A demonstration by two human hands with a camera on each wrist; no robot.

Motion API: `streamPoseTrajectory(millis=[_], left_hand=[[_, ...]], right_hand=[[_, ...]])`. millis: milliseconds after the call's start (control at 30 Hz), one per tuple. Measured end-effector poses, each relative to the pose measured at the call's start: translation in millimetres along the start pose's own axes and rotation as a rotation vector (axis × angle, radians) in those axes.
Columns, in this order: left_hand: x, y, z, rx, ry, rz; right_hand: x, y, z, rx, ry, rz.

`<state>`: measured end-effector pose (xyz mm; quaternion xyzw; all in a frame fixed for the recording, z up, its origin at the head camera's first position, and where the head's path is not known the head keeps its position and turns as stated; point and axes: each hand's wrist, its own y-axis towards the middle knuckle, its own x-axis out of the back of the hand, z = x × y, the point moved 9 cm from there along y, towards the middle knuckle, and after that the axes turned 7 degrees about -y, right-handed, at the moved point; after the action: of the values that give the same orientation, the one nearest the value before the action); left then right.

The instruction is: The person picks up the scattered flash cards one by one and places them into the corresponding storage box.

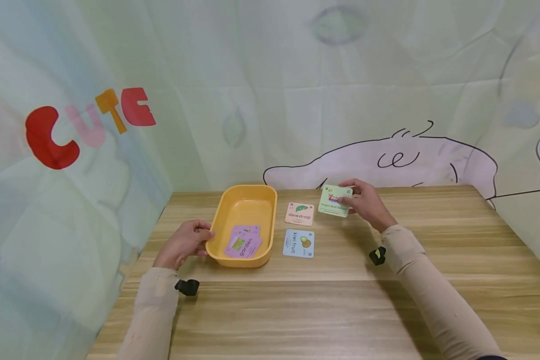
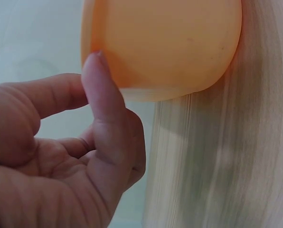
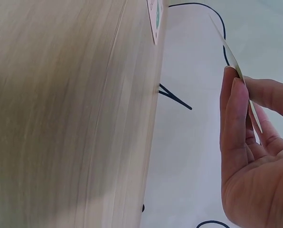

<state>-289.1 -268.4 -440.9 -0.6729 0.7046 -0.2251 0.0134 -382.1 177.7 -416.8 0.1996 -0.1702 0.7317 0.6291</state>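
A yellow plastic tray [image 1: 273,220] stands on the table, with several purple cards [image 1: 244,242] at its near end, the top one reading "garden". My left hand [image 1: 190,243] pinches the tray's left rim near the front corner; in the left wrist view the thumb [image 2: 103,90] lies at the rim. Off the tabletop, my right hand [image 1: 364,204] holds a green picture card [image 1: 333,204] by its right edge, between thumb and fingers [image 3: 236,107]. Left of it lies a pink "dewdrop" card [image 1: 299,214], and nearer to me a blue "kiwi fruit" card [image 1: 299,243].
The wooden table [image 1: 333,310] ends at the back against a printed curtain [image 1: 216,125], which also hangs along both sides. A small black wrist camera [image 1: 187,287] sits on the left forearm and another black camera [image 1: 378,255] on the right.
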Motion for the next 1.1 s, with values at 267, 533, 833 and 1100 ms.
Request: streamPoseTrajectory(millis=[267, 533, 833, 1100], left_hand=[[-0.2, -1.0, -0.9, 0.006, 0.009, 0.001], [-0.7, -2.2, -0.9, 0.015, 0.013, -0.003], [-0.5, -2.6, -1.1, 0.018, 0.012, -0.008], [0.0, -1.5, -1.3, 0.000, 0.006, 0.001]], right_hand=[[1, -0.8, 1, -0.009, -0.006, -0.008], [0, -2.8, 4, -0.003, -0.009, -0.015], [0, -2.4, 8, -0.017, -0.018, -0.017], [-1, -3.1, 12, 0.009, -0.011, -0.021]])
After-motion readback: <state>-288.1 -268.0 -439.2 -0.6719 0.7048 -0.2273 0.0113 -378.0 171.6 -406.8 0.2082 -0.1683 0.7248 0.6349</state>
